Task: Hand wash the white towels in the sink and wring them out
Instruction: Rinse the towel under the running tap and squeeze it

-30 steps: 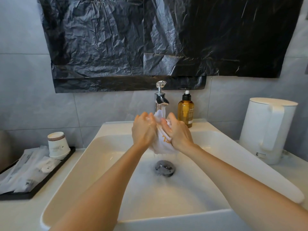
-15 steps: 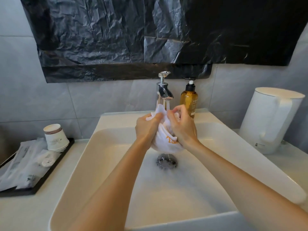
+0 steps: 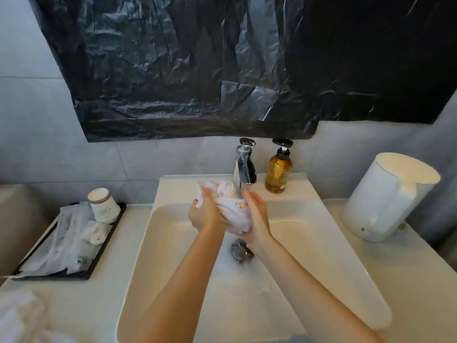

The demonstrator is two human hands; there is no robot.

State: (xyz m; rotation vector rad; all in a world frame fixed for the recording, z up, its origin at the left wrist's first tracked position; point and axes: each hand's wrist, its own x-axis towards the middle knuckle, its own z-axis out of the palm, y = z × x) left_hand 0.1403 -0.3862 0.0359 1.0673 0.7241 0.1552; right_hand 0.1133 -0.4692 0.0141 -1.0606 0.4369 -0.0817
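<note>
Gripped a bunched white towel (image 3: 233, 210) with the left hand (image 3: 206, 215), fingers curled into its left side. Pressed the right hand (image 3: 257, 220) flat against the towel's right side and underside, fingers nearly straight, not closed round it, thumb hidden behind the cloth. Held the towel in the air over the back half of the white sink (image 3: 309, 243), just in front of the chrome faucet (image 3: 244, 164) and above the metal drain stopper (image 3: 241, 250), clear of the basin floor. Showed orange lettering on the upward fold, too crumpled to read. Showed a film of water on the basin floor around the drain.

Had an amber pump bottle (image 3: 278, 173) on the sink's back ledge, just right of the faucet. Had a white electric kettle (image 3: 385, 196) on the counter to the right, well apart from both hands. Had a black tray (image 3: 106, 240) on the counter to the left, bearing stacked paper cups (image 3: 102, 204), wrapped packets (image 3: 61, 246) and a small rolled white cloth (image 3: 95, 233). Faced crinkled black plastic sheeting (image 3: 197, 70) hung on the tiled wall above. Caught more white fabric (image 3: 17, 315), blurred, at the lower left corner.
</note>
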